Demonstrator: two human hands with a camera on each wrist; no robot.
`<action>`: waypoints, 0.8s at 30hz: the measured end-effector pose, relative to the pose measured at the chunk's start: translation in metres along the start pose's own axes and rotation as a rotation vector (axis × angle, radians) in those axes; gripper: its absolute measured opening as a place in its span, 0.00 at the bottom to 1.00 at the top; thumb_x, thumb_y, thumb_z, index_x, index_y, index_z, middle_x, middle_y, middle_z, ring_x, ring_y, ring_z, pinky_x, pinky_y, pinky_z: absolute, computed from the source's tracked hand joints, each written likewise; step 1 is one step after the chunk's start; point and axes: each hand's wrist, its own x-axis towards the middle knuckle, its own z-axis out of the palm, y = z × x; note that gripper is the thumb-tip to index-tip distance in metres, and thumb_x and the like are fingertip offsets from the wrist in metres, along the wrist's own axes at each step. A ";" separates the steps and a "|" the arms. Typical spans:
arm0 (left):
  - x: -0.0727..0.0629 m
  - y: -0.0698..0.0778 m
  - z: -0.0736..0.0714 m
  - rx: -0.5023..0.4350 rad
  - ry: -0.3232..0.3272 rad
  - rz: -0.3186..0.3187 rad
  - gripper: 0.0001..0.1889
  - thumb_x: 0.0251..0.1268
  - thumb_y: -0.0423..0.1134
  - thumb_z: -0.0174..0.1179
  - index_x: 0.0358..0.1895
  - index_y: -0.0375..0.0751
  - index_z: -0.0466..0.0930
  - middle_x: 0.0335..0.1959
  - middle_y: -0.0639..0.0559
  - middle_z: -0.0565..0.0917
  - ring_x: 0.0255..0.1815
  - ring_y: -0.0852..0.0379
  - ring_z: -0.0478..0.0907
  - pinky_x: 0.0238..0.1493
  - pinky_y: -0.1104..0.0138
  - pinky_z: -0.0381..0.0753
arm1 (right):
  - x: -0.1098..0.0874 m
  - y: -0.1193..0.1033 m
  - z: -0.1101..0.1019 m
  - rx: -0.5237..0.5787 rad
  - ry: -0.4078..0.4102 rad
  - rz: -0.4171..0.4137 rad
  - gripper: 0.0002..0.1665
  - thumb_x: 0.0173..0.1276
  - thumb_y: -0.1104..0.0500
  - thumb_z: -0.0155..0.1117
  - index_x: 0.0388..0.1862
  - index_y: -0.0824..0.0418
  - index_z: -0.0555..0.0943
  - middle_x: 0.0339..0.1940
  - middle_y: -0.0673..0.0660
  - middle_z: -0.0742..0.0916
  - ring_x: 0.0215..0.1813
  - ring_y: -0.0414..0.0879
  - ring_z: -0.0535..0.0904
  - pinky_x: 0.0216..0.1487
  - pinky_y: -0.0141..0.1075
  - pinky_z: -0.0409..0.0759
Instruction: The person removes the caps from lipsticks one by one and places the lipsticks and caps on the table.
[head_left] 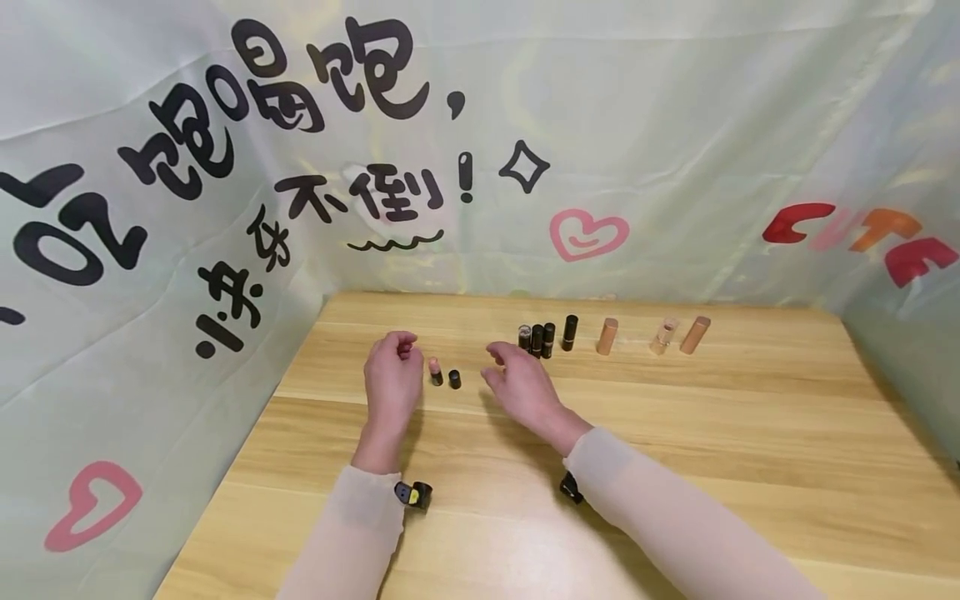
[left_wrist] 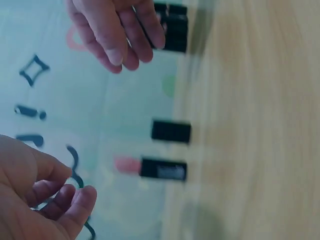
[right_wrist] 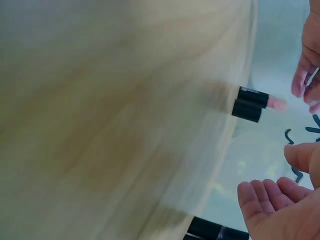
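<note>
An uncapped lipstick (head_left: pixel 436 372) stands upright on the table, its pink tip (left_wrist: pixel 127 165) above a black base. Close by on its right is its short black cap (head_left: pixel 454 380), apart from it in the head view. My left hand (head_left: pixel 394 375) hovers just left of the lipstick with fingers loosely bent and nothing in them. To the right of the cap is my right hand (head_left: pixel 522 385), thumb and fingers spread apart, holding nothing. In the right wrist view the black cap (right_wrist: pixel 246 110) partly overlaps the lipstick base (right_wrist: pixel 253 97).
Behind my right hand stand several black lipstick tubes (head_left: pixel 549 340), partly hidden, and a separate black tube (head_left: pixel 570 332). Farther right are two rose-gold tubes (head_left: pixel 608 337) and a clear-topped one (head_left: pixel 664 337). A printed cloth (head_left: pixel 480 258) hangs behind the wooden table (head_left: pixel 712 450).
</note>
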 end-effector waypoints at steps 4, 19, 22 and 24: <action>-0.013 0.019 0.009 -0.043 -0.024 0.055 0.06 0.73 0.35 0.64 0.46 0.38 0.87 0.44 0.44 0.83 0.44 0.48 0.83 0.47 0.57 0.85 | -0.014 0.005 -0.012 0.020 0.043 -0.006 0.26 0.79 0.53 0.65 0.71 0.60 0.78 0.63 0.62 0.85 0.62 0.57 0.84 0.62 0.54 0.83; -0.016 0.052 0.089 -0.070 -0.312 0.028 0.16 0.69 0.36 0.68 0.58 0.42 0.84 0.53 0.42 0.82 0.53 0.48 0.79 0.57 0.53 0.81 | -0.019 0.030 -0.029 0.081 0.183 0.094 0.23 0.77 0.58 0.66 0.66 0.67 0.79 0.61 0.66 0.85 0.61 0.61 0.83 0.61 0.55 0.83; -0.011 0.053 0.099 -0.038 -0.336 0.001 0.20 0.69 0.36 0.69 0.63 0.42 0.81 0.57 0.43 0.82 0.58 0.46 0.79 0.60 0.54 0.81 | -0.018 0.032 -0.029 0.085 0.185 0.117 0.23 0.77 0.58 0.65 0.65 0.67 0.79 0.61 0.66 0.86 0.61 0.60 0.83 0.61 0.55 0.83; -0.008 0.052 0.105 -0.022 -0.348 -0.017 0.22 0.68 0.36 0.70 0.64 0.42 0.80 0.57 0.43 0.82 0.59 0.46 0.80 0.60 0.53 0.81 | -0.017 0.032 -0.029 0.084 0.189 0.128 0.22 0.76 0.58 0.66 0.64 0.67 0.80 0.60 0.65 0.87 0.60 0.60 0.84 0.60 0.55 0.84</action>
